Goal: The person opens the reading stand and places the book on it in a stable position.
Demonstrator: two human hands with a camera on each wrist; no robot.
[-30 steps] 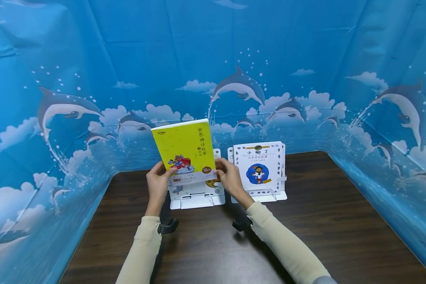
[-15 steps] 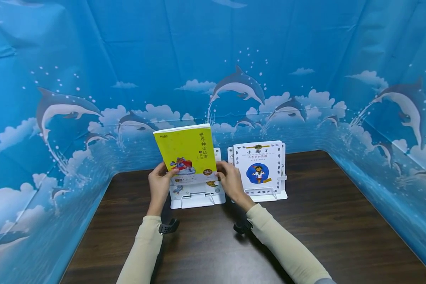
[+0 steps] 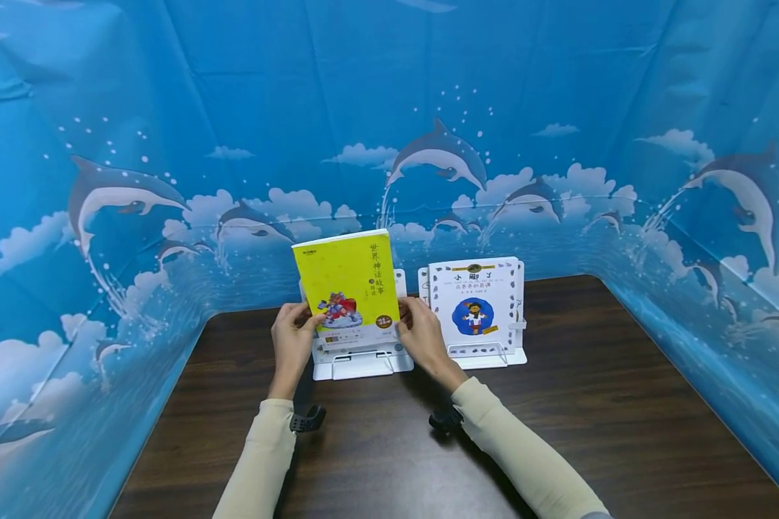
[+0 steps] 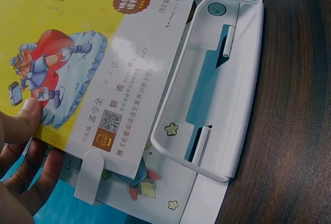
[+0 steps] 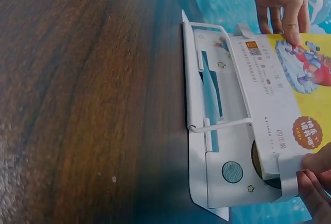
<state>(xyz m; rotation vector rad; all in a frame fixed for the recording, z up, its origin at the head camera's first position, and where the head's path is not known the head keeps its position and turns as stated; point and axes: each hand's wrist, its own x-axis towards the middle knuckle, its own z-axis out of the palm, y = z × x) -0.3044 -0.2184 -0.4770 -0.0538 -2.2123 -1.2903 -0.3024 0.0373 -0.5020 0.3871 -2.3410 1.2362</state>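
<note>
A yellow paperback book (image 3: 344,281) with a white lower band leans at a slight tilt in front of a white book stand (image 3: 363,366). My left hand (image 3: 292,339) pinches its left edge, thumb on the cover and fingers behind. At the right edge, my right hand (image 3: 423,335) grips it the same way. The left wrist view shows the book's lower edge close to the wire holder (image 4: 168,94) of the stand, with a white side clip (image 4: 90,175) overlapping the lower corner. Another clip (image 5: 288,175) lies beside my right fingers in the right wrist view.
To the right, a second white stand (image 3: 516,357) holds a white picture book (image 3: 472,288) with a blue circle on its cover. Both stands are on a dark wooden table (image 3: 376,447). A blue dolphin-print curtain (image 3: 363,108) surrounds the table's back and sides.
Both hands have brought the yellow book down and slightly right, closer to the left stand. Its lower edge now sits nearer the wire holder. The second stand stays put.
</note>
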